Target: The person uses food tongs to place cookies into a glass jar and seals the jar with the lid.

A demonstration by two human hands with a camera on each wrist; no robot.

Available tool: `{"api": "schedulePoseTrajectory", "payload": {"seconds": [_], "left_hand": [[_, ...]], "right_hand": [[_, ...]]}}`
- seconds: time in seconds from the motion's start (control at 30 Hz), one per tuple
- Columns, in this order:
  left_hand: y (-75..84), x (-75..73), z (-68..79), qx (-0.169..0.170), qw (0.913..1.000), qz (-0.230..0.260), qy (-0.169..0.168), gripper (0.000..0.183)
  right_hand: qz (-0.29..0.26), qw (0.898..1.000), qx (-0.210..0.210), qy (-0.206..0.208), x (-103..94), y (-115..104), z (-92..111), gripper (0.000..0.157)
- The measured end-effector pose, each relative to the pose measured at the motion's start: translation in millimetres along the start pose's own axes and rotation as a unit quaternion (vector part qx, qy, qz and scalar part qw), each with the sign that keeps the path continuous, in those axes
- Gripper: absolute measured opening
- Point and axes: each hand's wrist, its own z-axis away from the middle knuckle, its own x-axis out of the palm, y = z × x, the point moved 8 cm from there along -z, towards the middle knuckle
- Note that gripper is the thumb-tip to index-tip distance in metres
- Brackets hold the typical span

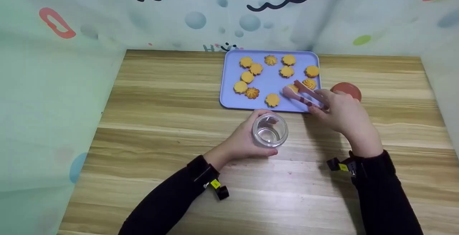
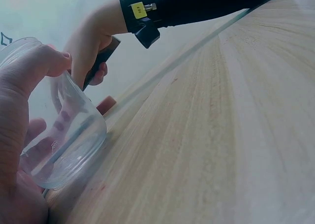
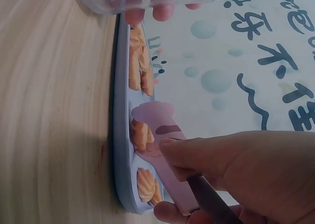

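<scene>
My left hand (image 1: 247,138) grips a clear glass jar (image 1: 270,131) round its side, just in front of the tray; nothing lies inside the jar. In my right hand (image 1: 346,115) is a pair of pink tongs (image 1: 297,94), held between thumb and fingers over the tray's right front part. The tong tips stand apart on either side of a cookie (image 1: 293,88), which they partly cover. A swirled cookie (image 1: 309,83) lies just beyond them. The right wrist view shows the tongs (image 3: 170,160) beside cookies (image 3: 146,184) on the tray.
The lilac tray (image 1: 270,55) bears several flower-shaped cookies and lies at the back of the wooden table (image 1: 172,95). A reddish-brown round lid (image 1: 347,90) sits right of the tray, partly behind my right hand. Printed cloth (image 1: 157,23) hangs behind the table.
</scene>
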Motion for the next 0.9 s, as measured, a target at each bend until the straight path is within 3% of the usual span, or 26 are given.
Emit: {"api": "schedulePoseTrajectory", "payload": {"seconds": [0.17, 0.47, 0.7, 0.9], "left_hand": [[-0.2, -0.7, 0.1, 0.000, 1.0000, 0.002, 0.002, 0.099], [-1.5, 0.4, 0.4, -0.003, 1.0000, -0.007, 0.001, 0.100], [-1.6, 1.6, -0.7, 0.001, 1.0000, 0.004, -0.003, 0.098], [-4.0, 0.0, 0.7, -0.013, 0.9999, -0.001, -0.001, 0.102]], "right_hand": [[-0.002, 1.000, 0.010, 0.002, 2.7, -1.4, -1.9, 0.056], [-0.019, 0.999, -0.018, 0.036, -8.1, -5.9, 2.7, 0.046], [-0.105, 0.984, -0.113, 0.087, -52.1, -29.5, 27.7, 0.047], [-0.132, 0.968, -0.210, 0.051, -77.5, -61.2, 60.8, 0.046]]}}
